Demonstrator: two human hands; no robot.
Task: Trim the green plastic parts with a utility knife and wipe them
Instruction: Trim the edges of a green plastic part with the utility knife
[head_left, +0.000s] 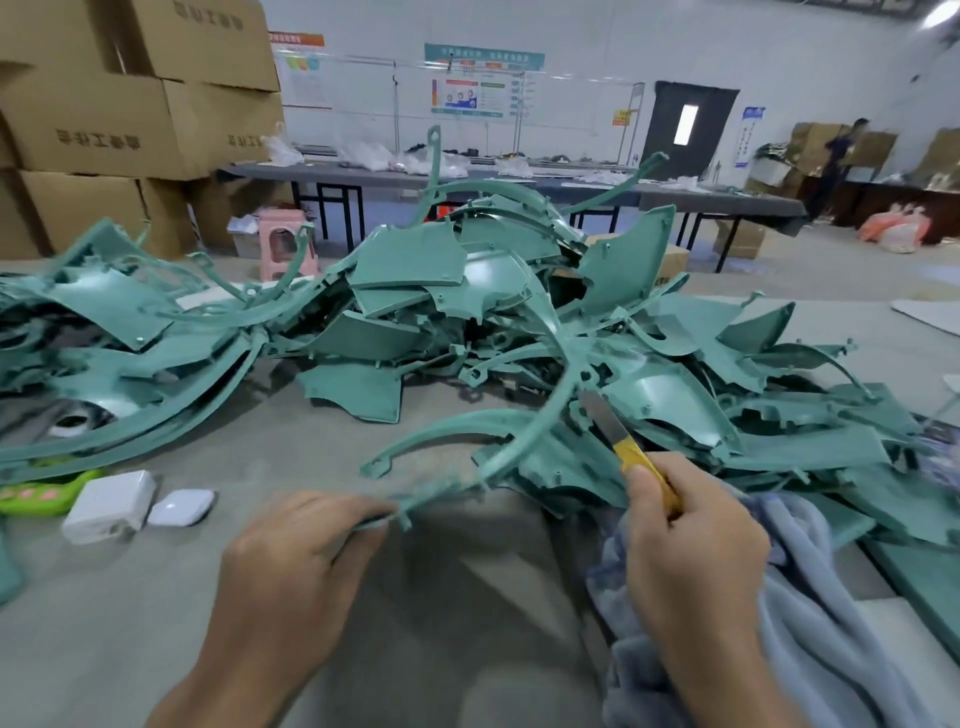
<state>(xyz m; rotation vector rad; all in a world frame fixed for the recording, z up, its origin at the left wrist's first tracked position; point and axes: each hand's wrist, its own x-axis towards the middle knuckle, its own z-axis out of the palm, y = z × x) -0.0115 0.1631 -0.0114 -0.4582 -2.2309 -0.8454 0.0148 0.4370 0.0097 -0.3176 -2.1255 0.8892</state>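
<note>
Pinching a curved green strip (519, 449) lower center is the left grip (291, 561); right grip (691, 535) clutches the yellow utility knife (631, 452).

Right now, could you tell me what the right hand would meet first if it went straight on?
Probably the curved green strip that the left hand holds: the utility knife in the right hand points up-left, its blade tip close beside that strip. Depth is unclear from one view.

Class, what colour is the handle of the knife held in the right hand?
Yellow; the head view shows it best, on the knife in the right hand.
</note>
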